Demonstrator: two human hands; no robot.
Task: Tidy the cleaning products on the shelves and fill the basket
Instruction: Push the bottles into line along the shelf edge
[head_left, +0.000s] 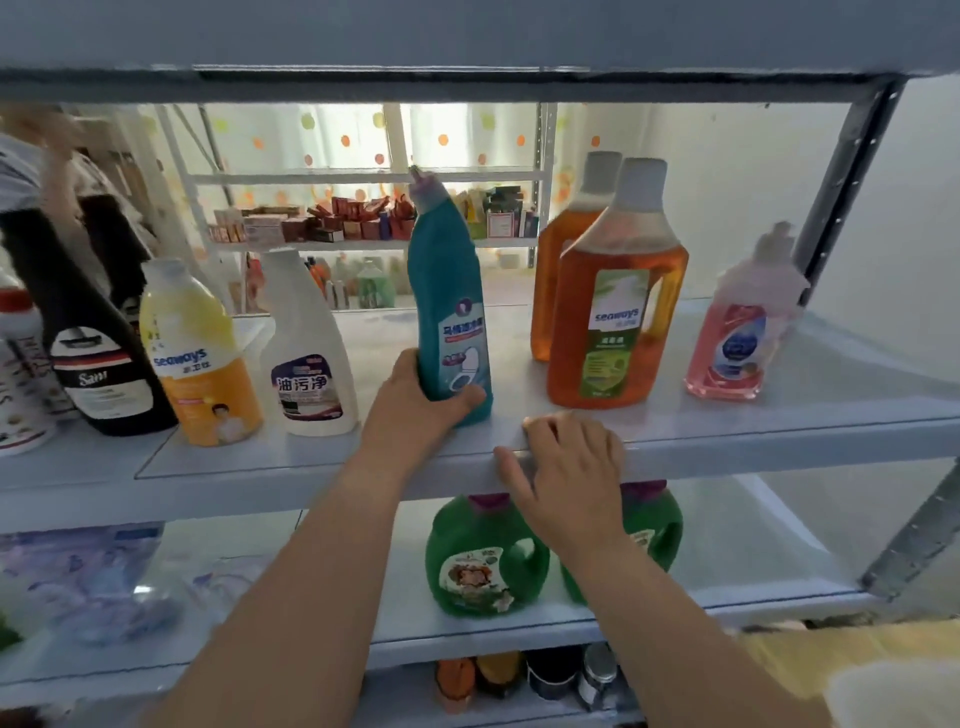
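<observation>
The left hand (415, 400) is clamping around the base of the teal toilet-cleaner bottle (449, 312), thumb on the label side, fingers wrapping behind. The bottle is standing upright on the middle shelf (779, 415), near its front edge and roughly at the centre of the row. The right hand (566, 467) is hooking its bent fingers over that shelf's front lip, thumb lying along the front face, just right of the teal bottle.

Neighbours are crowding in on the left: a white bottle (311, 353) is standing just beside the hand, then a yellow bottle (202, 358), then a black bottle (98, 353) leaning against it, and a white red-capped bottle (21, 364) is sitting at the far edge. To the right, well apart from the teal one, two amber bottles are standing one behind the other, the front one (615, 306) hiding most of the rear one (566, 249). A pink bottle (737, 332) is sitting near the upright post (852, 182).

On the shelf below, a green jug (483, 556) is standing under the hands, and a second green jug (654, 525) is showing partly behind the right forearm. What may be purple refill pouches (78, 577) are lying at the left, too blurred to be sure. Small jars (519, 675) are lining the lowest level.
</observation>
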